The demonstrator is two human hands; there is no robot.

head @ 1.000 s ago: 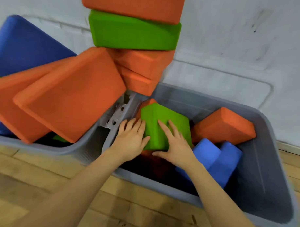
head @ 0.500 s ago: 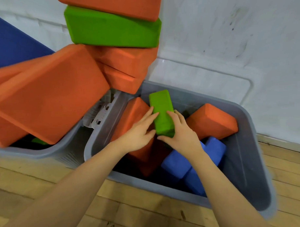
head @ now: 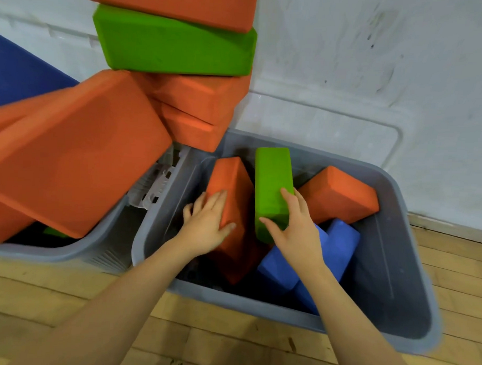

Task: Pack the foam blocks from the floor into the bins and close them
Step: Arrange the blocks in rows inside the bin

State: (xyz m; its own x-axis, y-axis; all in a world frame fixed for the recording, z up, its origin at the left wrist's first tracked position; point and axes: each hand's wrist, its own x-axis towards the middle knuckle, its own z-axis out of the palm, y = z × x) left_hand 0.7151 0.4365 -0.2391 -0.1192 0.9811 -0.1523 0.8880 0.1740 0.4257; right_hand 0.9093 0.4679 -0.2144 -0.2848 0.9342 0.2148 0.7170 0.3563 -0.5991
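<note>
A grey bin [head: 410, 319] stands on the wooden floor by the wall and holds several foam blocks. A narrow green block [head: 272, 180] stands on edge in it, and my right hand [head: 293, 230] grips its near end, thumb on one side and fingers on the other. My left hand [head: 208, 222] rests flat, fingers straight, on an orange block [head: 234, 182] leaning at the bin's left side. Another orange block [head: 340, 196] lies at the back right, and blue blocks [head: 338, 245] sit below it.
A second grey bin [head: 68, 251] on the left is overfilled with large orange blocks [head: 71, 154]. Above them rises a stack of orange and green blocks [head: 171, 40] against the white wall. A blue mat [head: 22, 71] leans at far left. A white lattice piece [head: 157, 187] sits between the bins.
The green block has been turned from lying broad side up to standing on its narrow edge. My left hand has left it and moved onto the orange block beside it.
</note>
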